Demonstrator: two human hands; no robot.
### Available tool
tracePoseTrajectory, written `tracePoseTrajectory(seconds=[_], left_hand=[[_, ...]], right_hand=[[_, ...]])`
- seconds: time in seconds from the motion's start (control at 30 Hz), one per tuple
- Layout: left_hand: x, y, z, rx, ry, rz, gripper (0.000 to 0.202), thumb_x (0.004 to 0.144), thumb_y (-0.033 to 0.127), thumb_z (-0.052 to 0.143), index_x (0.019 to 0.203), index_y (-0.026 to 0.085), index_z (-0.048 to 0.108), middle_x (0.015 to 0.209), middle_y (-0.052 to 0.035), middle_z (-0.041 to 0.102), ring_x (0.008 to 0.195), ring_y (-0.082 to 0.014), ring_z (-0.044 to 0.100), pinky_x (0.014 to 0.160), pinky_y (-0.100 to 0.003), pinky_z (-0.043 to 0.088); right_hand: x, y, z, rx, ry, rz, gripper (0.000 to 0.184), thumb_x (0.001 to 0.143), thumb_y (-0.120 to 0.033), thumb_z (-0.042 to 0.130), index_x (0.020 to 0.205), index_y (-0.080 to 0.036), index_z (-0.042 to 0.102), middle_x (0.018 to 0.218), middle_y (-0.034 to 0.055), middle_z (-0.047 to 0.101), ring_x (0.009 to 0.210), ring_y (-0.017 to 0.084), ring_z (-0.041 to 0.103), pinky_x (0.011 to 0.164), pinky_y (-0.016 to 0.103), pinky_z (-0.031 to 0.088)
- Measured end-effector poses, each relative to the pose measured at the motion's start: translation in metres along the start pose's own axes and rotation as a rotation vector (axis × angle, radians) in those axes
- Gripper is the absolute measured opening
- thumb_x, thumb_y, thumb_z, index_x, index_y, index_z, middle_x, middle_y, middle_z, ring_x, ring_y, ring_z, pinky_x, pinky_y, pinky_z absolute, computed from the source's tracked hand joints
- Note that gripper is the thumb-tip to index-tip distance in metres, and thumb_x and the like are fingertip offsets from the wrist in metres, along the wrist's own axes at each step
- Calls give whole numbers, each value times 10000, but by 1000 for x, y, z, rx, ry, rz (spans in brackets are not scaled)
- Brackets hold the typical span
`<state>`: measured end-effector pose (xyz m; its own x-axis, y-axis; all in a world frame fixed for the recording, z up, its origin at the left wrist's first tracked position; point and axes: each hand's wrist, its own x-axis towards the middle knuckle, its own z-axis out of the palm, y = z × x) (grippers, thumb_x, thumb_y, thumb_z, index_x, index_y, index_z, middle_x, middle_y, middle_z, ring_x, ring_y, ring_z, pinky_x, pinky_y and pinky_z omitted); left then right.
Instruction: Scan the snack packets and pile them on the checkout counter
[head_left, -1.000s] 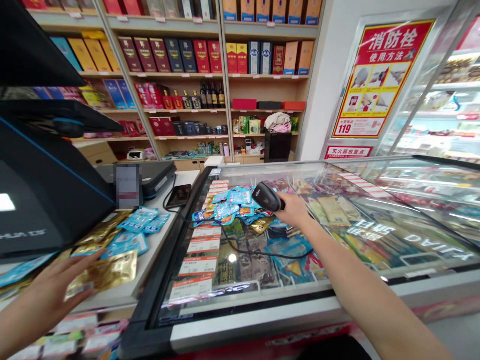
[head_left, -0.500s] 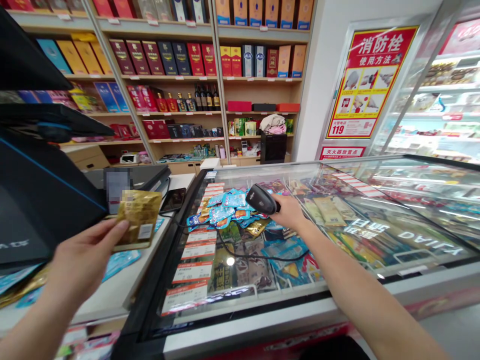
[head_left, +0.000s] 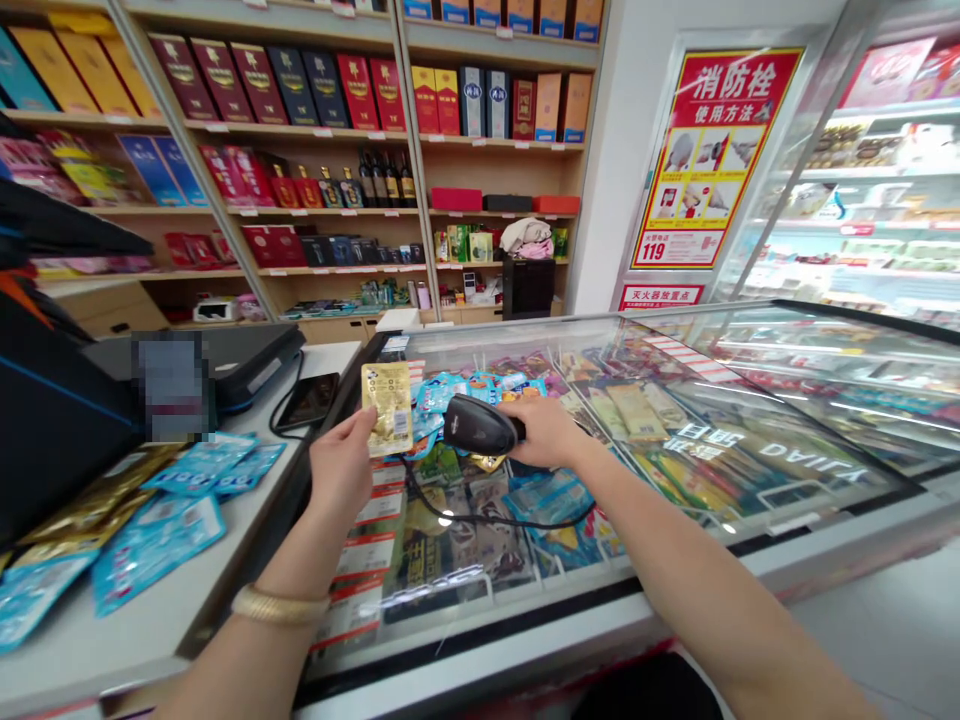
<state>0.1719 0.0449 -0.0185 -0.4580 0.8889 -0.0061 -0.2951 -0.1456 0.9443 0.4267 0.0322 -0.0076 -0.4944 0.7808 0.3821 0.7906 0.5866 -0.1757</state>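
Note:
Pinched in my left hand (head_left: 346, 455) is a gold snack packet (head_left: 388, 410), its barcode label facing me, held over the left part of the freezer's glass lid. My right hand (head_left: 546, 430) is closed around the handle of a black barcode scanner (head_left: 480, 425), whose head points left toward the gold packet, a short gap apart. Behind the scanner, a pile of blue snack packets (head_left: 442, 388) lies on the glass, partly hidden by it. The scanner's black cable (head_left: 487, 518) loops over the lid. More blue packets (head_left: 157, 540) and gold packets (head_left: 97, 505) lie on the counter at left.
A white counter (head_left: 247, 560) adjoins the glass-topped chest freezer (head_left: 720, 560). On it are a phone (head_left: 307, 402), a dark flat machine (head_left: 247, 365) and a dark checkout terminal (head_left: 60, 390). Shelves (head_left: 300, 130) of boxes and bottles stand behind.
My left hand has carried the gold packet right, from above the counter to beside the scanner. My right hand has brought the scanner slightly left and nearer. The view has shifted a little.

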Motion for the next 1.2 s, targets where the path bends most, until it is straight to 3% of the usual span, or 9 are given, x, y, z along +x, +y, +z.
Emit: tracePoseTrajectory(seconds=[0.2, 0.53, 1.2], left_hand=[[4, -9, -7, 96, -7, 36, 168, 698, 311, 674, 796, 184, 724, 676, -8, 706, 692, -222, 695, 648, -367, 594], [3, -6, -7, 1, 44, -34, 47, 707, 222, 681, 702, 180, 702, 547, 30, 640, 585, -196, 665, 653, -375, 598], [4, -8, -8, -22, 39, -28, 113, 646, 229, 695, 723, 150, 721, 649, -18, 707, 585, -195, 660, 582, -338, 569]], right_hand=[[0, 1, 1, -6, -23, -1, 209, 737, -324, 646, 926, -246, 689, 880, 30, 743, 834, 222, 673, 674, 257, 396], [0, -3, -1, -17, -70, 2, 157, 740, -310, 632, 869, -241, 688, 834, 30, 739, 826, 216, 670, 673, 251, 387], [0, -2, 0, 19, -75, 0, 196, 744, -313, 629, 909, -226, 691, 836, 49, 739, 829, 231, 676, 673, 258, 397]])
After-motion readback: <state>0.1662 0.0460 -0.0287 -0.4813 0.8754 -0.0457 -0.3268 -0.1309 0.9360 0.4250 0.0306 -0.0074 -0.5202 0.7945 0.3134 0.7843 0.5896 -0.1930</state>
